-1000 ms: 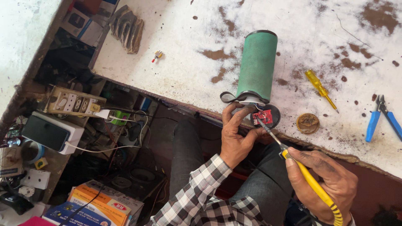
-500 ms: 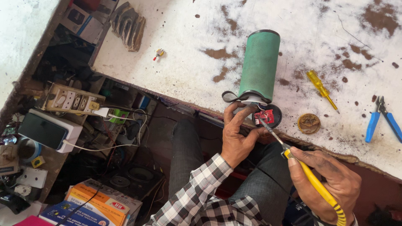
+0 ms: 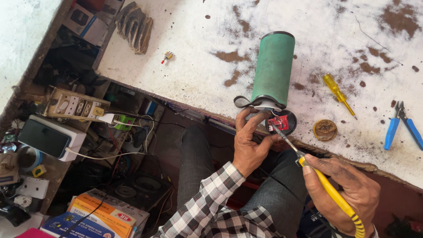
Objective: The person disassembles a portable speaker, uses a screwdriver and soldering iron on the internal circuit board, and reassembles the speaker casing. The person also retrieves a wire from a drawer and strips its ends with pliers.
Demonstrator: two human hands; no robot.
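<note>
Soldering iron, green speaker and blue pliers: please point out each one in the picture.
soldering iron [image 3: 328, 187], head view, on its yellow handle, in the right hand [image 3: 348, 187].
green speaker [image 3: 274, 66], head view, on its fabric side.
blue pliers [image 3: 391, 132], head view, on the left handle.

Soldering iron [image 3: 328, 187] on red circuit board [image 3: 279, 123]

speaker [image 3: 273, 68] on bench [image 3: 198, 57] | screwdriver [image 3: 336, 94] right | pliers [image 3: 402, 123] far right

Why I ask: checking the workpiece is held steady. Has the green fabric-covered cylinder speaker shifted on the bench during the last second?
No. The green cylinder speaker keeps the same spot beside the yellow screwdriver and the brown stains on the white bench.
</note>
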